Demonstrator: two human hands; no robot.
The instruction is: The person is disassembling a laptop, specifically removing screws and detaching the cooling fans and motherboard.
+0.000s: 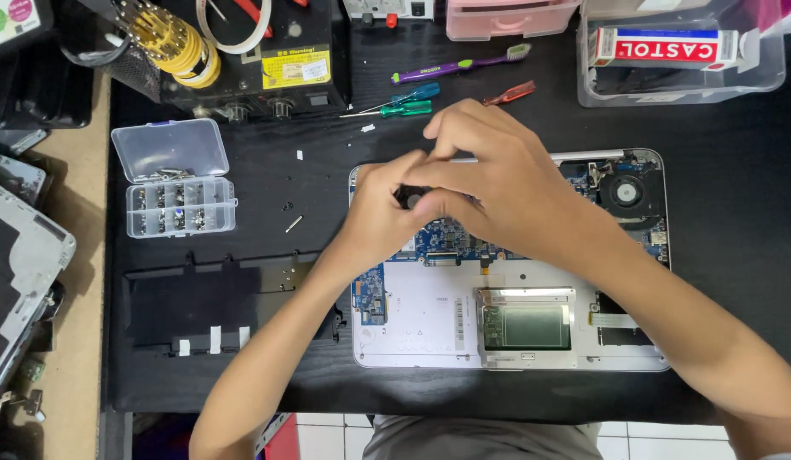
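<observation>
Resting under both hands point(447, 183): opened laptop point(430, 315)

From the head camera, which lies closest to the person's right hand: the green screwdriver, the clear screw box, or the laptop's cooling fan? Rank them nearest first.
Measured from the right hand:
1. Green screwdriver, just above the hand and slightly to its left on the black mat.
2. Cooling fan, in the open laptop's upper right corner, a bit farther off.
3. Clear screw box, far left on the mat, clearly the farthest.
</observation>
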